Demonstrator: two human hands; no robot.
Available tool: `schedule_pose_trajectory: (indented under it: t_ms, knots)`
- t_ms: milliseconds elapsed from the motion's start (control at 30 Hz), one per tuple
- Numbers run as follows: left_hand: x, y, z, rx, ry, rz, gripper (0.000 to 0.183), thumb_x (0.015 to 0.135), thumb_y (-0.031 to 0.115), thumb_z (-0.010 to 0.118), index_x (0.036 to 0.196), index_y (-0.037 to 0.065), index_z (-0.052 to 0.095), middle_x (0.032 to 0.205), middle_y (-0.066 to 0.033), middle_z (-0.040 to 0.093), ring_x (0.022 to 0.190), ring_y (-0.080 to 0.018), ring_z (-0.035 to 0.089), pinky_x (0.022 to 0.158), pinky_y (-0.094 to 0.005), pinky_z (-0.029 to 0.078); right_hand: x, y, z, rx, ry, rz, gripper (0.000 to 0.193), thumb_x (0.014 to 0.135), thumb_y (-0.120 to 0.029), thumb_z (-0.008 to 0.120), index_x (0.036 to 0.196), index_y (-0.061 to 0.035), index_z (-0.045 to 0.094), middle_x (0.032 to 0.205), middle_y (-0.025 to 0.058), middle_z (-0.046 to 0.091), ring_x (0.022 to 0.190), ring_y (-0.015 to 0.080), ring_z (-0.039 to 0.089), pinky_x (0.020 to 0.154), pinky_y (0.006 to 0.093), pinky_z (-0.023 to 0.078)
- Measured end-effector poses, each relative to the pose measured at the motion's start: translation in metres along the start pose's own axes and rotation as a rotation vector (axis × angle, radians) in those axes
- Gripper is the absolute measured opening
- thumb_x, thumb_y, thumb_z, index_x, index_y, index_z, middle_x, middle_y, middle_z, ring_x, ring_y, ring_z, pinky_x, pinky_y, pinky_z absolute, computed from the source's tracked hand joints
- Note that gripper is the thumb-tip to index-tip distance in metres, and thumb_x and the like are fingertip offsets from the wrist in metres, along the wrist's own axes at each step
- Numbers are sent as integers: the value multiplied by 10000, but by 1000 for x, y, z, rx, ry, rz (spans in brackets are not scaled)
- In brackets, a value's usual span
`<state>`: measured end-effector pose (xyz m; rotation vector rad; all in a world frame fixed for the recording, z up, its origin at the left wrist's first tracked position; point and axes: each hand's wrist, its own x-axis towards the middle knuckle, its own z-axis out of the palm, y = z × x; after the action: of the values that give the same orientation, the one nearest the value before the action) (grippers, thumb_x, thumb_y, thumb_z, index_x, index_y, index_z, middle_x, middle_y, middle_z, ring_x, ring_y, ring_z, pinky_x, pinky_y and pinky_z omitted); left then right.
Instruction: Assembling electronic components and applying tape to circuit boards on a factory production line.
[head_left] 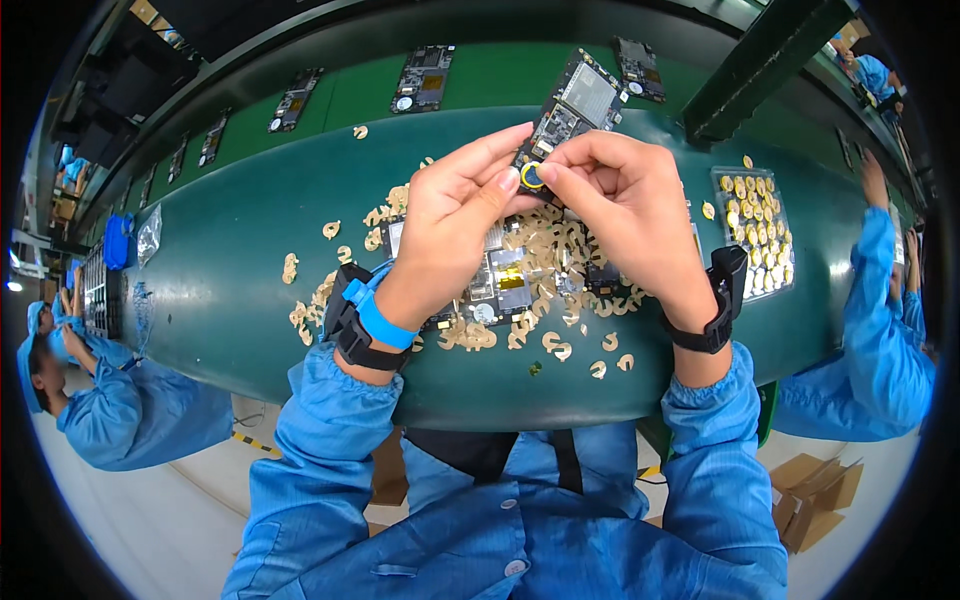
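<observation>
Head camera: well out to the left of the hands, a clear plastic bag (149, 238) lies on the tabletop (230, 300). Nearer the left hand (450, 200), tan C-shaped pieces (328, 292) lie scattered, thickening into a loose heap below and between the hands. Under that heap, other circuit boards (513, 278) show in part. The left hand is partly closed around one circuit board (588, 95), thumb in front and fingers behind, with the board's far end rising past the fingertips. At the near end of this board, between the hands, sits a round part (532, 176) with a yellow rim. The right hand (625, 205) is nearly closed, thumb and forefinger drawn together at that rim; whether they pinch something thin or only press, I cannot tell.

For good work here, the left fingers should probably give firm support right behind the round part, so the board neither flexes nor twists. The right fingertips would do best working gently around the rim, clear of the small components beside it. Just beyond the right hand's outer side, a clear tray (718, 180) carries round gold-coloured discs (757, 205).
</observation>
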<state>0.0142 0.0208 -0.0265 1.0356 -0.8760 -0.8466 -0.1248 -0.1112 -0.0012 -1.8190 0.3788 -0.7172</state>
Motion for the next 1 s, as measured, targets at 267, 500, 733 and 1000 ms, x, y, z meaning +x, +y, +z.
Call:
schedule_pose_trajectory:
  t_ms: [267,500,733,1000]
  knots:
    - [0,4,6,-1,8,26,445,1049,13,536,1481,-83,480,1384,-202,633,1230,-222,643,981,-339,577,0,1,1,-49,18,-13,123,912,-51,732,885,64,698,674,15,641,568,22,517,522,222,415]
    - [-3,7,15,82,72,68,448,1036,-4,560,1464,-109,478,1322,-228,663,1188,-237,673,977,-355,591,-1,3,1,-61,24,-52,115,905,-46,738,865,54,698,648,9,618,554,18,489,508,225,389]
    - [-1,7,13,95,81,88,434,1035,-11,558,1454,-104,492,1308,-216,674,1164,-220,681,957,-336,597,-1,10,10,-50,124,-126,101,875,-40,775,871,41,715,685,20,641,551,42,487,512,238,398]
    - [-1,9,13,85,107,66,426,1025,-21,559,1440,-101,506,1286,-201,685,1148,-205,686,929,-316,606,0,6,9,-104,110,-137,86,864,-30,771,897,30,718,705,39,637,562,63,497,527,242,408]
